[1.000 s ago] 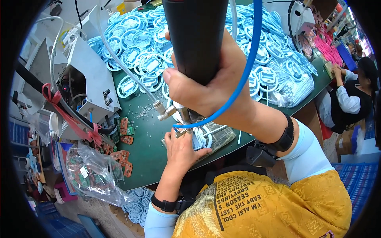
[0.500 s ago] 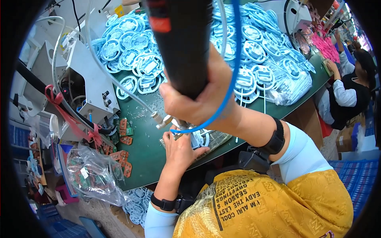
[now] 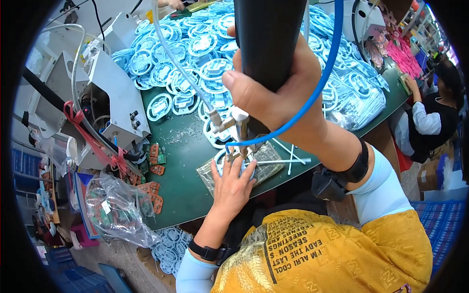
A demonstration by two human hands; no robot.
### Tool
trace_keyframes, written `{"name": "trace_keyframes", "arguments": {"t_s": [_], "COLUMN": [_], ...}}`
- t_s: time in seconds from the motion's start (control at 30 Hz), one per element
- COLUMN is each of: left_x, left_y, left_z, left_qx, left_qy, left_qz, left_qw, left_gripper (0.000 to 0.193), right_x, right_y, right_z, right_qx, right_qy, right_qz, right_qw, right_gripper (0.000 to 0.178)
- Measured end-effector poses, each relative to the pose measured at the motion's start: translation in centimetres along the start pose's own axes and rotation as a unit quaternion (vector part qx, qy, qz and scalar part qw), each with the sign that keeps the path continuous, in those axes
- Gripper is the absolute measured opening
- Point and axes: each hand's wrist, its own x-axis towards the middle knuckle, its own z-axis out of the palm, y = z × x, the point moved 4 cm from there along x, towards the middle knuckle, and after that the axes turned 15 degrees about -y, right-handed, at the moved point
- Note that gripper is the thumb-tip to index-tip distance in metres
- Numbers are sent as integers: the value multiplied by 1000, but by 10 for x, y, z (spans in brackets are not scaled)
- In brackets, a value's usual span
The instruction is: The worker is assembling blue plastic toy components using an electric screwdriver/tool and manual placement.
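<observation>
The right hand (image 3: 273,100) is gripping the black driver (image 3: 267,44) above the pad (image 3: 269,162), its fingers wrapping snugly around the barrel, and a blue hose (image 3: 326,80) is curving down to the metal fittings (image 3: 240,117) over the pad. The left hand (image 3: 231,189) is pressing the blue ring (image 3: 219,157), which is lying on the pad, with its fingers slightly spreading over the part. Beyond the pad similar rings (image 3: 190,53) are lying heaped, red boards (image 3: 149,189) are lying to its left, and thin white sticks (image 3: 290,163) are crossing just to its right.
</observation>
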Motion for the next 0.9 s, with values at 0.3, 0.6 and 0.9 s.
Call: {"name": "trace_keyframes", "arguments": {"t_s": [0.3, 0.6, 0.9], "left_x": [-2, 4, 2], "left_y": [2, 11, 5], "left_z": [7, 2, 4], "left_qx": [29, 64, 28], "left_qy": [43, 0, 15], "left_qz": [42, -7, 5], "left_qw": [998, 998, 999], "left_gripper": [43, 54, 45], "right_x": [-11, -8, -20], "right_y": [11, 8, 14], "right_z": [7, 0, 16], "right_qx": [-30, -16, 2], "right_qy": [13, 39, 7], "right_qz": [-55, 10, -1], "right_qw": [998, 999, 1000], "right_gripper": [38, 41, 43]}}
